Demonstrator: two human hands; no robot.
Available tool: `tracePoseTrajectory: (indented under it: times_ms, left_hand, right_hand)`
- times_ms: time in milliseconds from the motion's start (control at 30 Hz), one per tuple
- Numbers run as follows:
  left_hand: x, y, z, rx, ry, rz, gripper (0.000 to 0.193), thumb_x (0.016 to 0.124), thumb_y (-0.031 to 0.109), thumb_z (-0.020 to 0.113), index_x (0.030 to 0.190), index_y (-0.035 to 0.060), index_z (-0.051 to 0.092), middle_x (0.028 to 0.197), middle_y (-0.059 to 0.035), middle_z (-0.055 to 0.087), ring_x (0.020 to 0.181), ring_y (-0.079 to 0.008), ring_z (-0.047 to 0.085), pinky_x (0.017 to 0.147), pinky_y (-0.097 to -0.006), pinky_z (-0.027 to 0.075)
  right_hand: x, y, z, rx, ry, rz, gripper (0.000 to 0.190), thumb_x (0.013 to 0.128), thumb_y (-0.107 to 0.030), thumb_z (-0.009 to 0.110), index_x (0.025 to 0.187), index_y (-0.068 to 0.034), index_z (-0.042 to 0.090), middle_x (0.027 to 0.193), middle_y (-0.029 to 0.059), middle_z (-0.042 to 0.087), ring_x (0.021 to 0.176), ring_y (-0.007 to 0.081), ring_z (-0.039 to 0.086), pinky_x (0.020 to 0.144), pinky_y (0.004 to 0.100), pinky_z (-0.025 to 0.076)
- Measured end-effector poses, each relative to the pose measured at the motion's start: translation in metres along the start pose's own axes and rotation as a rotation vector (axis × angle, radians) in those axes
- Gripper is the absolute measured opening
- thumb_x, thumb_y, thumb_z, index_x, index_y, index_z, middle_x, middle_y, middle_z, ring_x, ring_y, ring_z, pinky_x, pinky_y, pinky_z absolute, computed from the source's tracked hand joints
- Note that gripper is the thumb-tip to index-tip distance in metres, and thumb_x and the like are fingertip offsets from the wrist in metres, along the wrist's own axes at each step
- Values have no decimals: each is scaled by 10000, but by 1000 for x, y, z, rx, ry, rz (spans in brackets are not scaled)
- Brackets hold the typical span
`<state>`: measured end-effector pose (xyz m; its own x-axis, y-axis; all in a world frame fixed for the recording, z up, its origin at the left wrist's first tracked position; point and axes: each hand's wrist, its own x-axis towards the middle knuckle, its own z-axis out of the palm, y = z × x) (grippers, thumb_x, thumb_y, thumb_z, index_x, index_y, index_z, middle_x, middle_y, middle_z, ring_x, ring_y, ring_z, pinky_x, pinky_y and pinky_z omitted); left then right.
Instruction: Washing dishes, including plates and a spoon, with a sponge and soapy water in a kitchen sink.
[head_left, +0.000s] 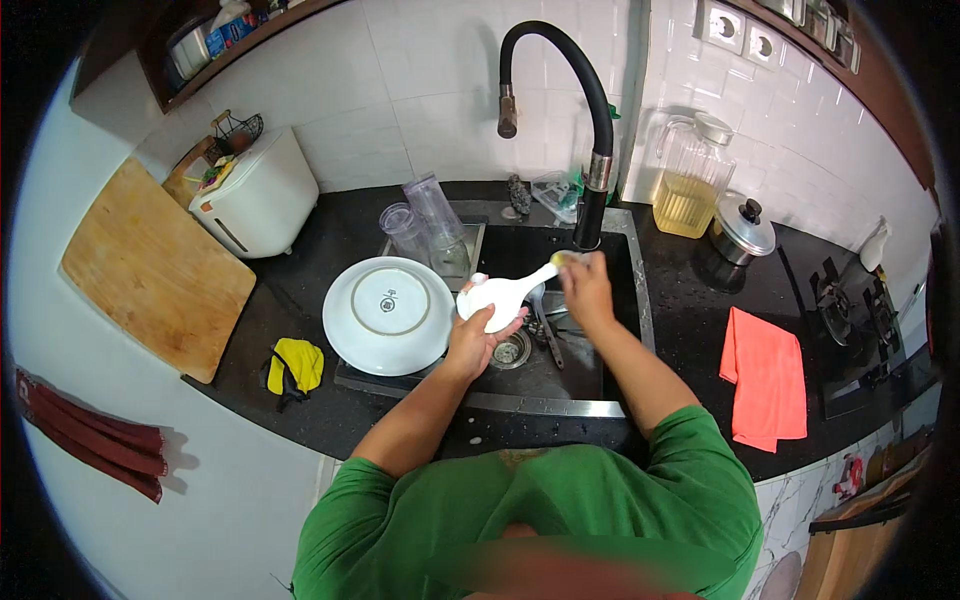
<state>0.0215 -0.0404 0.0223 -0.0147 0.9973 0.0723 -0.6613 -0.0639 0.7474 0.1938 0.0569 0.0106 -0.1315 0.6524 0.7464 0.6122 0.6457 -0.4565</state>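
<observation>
My left hand (472, 341) holds a white rice paddle (496, 296) by its broad head, thumb on top, above the sink (547, 406). At the far end of the paddle's handle, my right hand (589, 292) grips a small yellowish scrubbing sponge (561, 258), which is blurred and partly hidden by the fingers. Below the paddle, several pieces of cutlery (553, 341) lie in the basin near the drain strainer (510, 351). To the left of my left hand, a large white plate (431, 337) rests upside down on the sink's left side.
Clear tumblers (405, 229) stand behind the plate. A black flexible faucet (600, 112) arches over the basin. On the right are a pitcher (686, 199), a lidded pot (739, 232), a coral cloth (769, 382) and a stove (840, 307). A yellow cloth (302, 364) and cutting board (157, 270) lie left.
</observation>
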Motion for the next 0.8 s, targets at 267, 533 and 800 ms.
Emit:
tracePoseTrajectory:
  times_ms: [267,533,800]
  left_hand:
    - [-2,3,3,-21,-53,-23,550,778,-19,381,1260,154,184,1180,-202,399,986,-396,508,819,-427,469]
    - [-5,9,2,81,-144,-143,666,645,-130,394,1222,134,190,1190,-211,368,974,-405,510,816,-440,468]
    - [-4,12,2,-47,-160,-112,686,620,-137,383,1224,110,173,1197,-222,358,987,-431,493,825,-453,461]
  right_hand:
    - [1,6,4,8,18,10,143,750,-52,551,887,-37,591,764,160,478,672,292,510,568,362,429]
    - [7,4,-3,27,-71,204,142,745,-68,588,885,-63,609,758,134,443,673,278,492,573,340,414]
    - [-3,-7,8,150,-141,36,133,764,-120,556,881,-72,596,747,139,469,649,294,510,575,378,430]
